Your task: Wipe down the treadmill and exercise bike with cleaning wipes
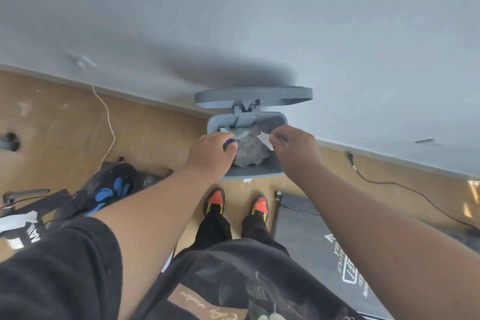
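I stand over a grey bin whose lid is flipped up against the wall. My left hand hovers over the bin's left side, closed on a small blue-and-white thing that looks like a wipes packet. Over the bin's right side, my right hand pinches a white wipe that hangs above the opening. Crumpled grey-white wipes fill the bin. The dark treadmill belt lies at lower right. The exercise bike, black with blue marks, stands at lower left.
The white wall rises right behind the bin. A white cable runs across the wooden floor on the left and a black cable on the right. My feet in orange-toed shoes stand between bike and treadmill.
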